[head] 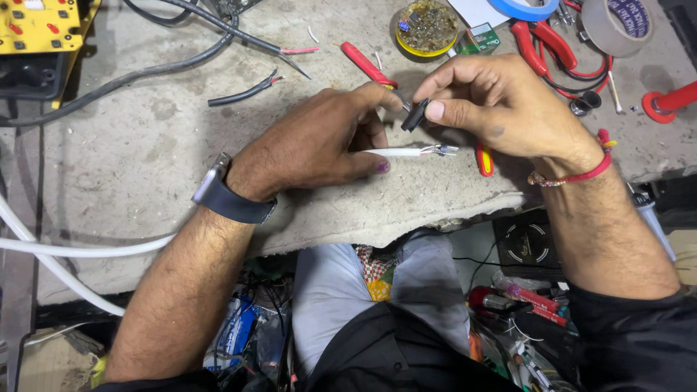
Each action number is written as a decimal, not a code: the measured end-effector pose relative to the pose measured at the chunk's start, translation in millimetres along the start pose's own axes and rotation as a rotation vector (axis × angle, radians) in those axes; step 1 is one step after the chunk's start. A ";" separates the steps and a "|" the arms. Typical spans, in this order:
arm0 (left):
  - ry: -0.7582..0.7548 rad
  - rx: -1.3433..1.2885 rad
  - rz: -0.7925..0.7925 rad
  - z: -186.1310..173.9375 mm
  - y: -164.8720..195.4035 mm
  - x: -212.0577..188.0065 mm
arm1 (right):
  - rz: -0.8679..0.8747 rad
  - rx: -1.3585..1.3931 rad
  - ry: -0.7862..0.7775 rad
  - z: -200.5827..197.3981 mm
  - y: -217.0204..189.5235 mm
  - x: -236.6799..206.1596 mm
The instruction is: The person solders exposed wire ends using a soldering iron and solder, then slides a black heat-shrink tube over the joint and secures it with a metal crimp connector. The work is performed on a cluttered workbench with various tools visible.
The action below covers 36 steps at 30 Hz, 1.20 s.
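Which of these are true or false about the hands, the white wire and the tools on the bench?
1. The left hand holds a thin white cable with bare strands at its tip. True.
2. The right hand pinches a small black tube piece. True.
3. The red-handled screwdriver is in the right hand. False: it lies on the grey bench.
4. The left wrist is bare. False: it wears a dark wristwatch.

Place: repair workshop | worn bench (131, 167) | cut cables (243, 93) | screwdriver (368, 65) | pliers (541, 40) | tape rolls (617, 22) | tin of parts (427, 27)
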State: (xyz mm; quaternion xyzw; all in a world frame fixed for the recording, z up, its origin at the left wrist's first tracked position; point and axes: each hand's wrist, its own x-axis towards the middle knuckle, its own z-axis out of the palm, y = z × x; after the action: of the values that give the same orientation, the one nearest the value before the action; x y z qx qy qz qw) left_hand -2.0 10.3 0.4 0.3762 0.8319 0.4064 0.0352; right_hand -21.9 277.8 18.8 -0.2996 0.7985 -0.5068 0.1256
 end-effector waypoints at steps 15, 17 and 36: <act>0.181 -0.120 -0.012 9.6 -21.0 -1.9 | 0.044 -0.493 -0.117 21.5 -38.8 27.1; 0.205 -0.142 0.034 11.2 -24.3 1.2 | 0.079 -0.453 -0.138 21.8 -40.6 25.3; 0.219 -0.166 -0.054 22.9 -34.2 1.5 | -0.317 -0.870 0.270 50.8 -1.6 -26.9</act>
State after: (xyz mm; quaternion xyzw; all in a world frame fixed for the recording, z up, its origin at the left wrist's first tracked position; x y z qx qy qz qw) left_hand -15.2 12.9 -38.5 0.3029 0.8043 0.5111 -0.0136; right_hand 25.5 256.4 -5.7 -0.3740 0.8901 -0.1728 -0.1950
